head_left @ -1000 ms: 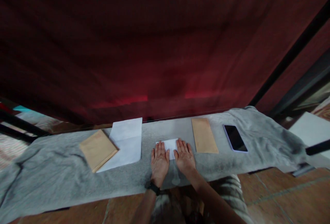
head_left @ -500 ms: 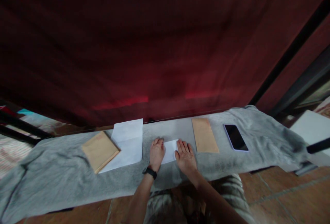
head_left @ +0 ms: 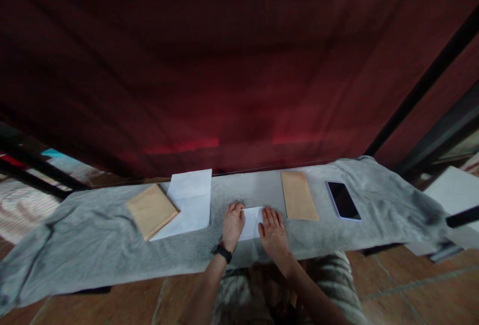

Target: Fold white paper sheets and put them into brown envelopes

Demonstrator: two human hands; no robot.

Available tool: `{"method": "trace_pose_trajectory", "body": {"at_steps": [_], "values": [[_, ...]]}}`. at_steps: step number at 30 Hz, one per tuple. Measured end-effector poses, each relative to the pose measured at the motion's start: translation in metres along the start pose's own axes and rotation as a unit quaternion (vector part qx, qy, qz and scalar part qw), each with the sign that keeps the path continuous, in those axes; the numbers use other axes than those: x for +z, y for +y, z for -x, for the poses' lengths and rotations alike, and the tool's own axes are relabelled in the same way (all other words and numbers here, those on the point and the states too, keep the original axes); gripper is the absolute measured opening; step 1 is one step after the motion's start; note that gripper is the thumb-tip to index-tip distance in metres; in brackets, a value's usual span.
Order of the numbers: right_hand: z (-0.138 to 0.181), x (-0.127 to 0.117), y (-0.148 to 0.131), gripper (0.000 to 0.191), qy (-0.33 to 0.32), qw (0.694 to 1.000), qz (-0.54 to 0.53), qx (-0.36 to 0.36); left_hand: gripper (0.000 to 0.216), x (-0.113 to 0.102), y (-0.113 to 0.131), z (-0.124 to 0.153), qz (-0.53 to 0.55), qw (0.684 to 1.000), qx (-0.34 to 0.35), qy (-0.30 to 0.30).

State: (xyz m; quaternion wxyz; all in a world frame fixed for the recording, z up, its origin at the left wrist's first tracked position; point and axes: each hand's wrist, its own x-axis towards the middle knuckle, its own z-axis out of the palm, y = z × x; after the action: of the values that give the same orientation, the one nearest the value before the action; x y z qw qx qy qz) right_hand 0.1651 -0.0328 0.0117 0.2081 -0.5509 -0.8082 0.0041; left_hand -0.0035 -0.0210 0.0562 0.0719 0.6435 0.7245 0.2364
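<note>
A folded white sheet of paper (head_left: 250, 223) lies on the grey cloth between my two hands. My left hand (head_left: 233, 224), with a dark watch on its wrist, has its fingers curled together at the paper's left end. The right end is under my right hand (head_left: 274, 233), which rests flat with its fingers stretched out. To the left lie larger white sheets with a crease (head_left: 191, 200), partly covered by a stack of brown envelopes (head_left: 153, 210). A single brown envelope (head_left: 299, 195) lies to the right of my right hand.
A phone (head_left: 343, 200) with a pale purple edge lies farther right. Grey cloth (head_left: 101, 245) covers the long, narrow surface. Behind it hangs a dark red curtain (head_left: 243, 90). Dark bars (head_left: 422, 85) stand at the sides, and a white object (head_left: 454, 193) is at far right.
The view has shifted slightly. My right hand has slid a little along the paper, its fingers still flat. My left hand stays at the paper's left end.
</note>
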Motion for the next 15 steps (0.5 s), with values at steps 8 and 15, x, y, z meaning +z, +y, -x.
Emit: {"method": "trace_pose_trajectory", "body": {"at_steps": [8,15], "values": [[0.004,0.011,-0.018,0.049,-0.011,0.997,-0.01,-0.069,0.047,0.022,0.015,0.042,-0.07,0.995,0.062,-0.031],[0.007,0.01,-0.009,0.051,0.0,0.999,0.01,-0.053,0.057,0.025,0.006,0.056,-0.147,0.988,0.038,-0.027]]}}
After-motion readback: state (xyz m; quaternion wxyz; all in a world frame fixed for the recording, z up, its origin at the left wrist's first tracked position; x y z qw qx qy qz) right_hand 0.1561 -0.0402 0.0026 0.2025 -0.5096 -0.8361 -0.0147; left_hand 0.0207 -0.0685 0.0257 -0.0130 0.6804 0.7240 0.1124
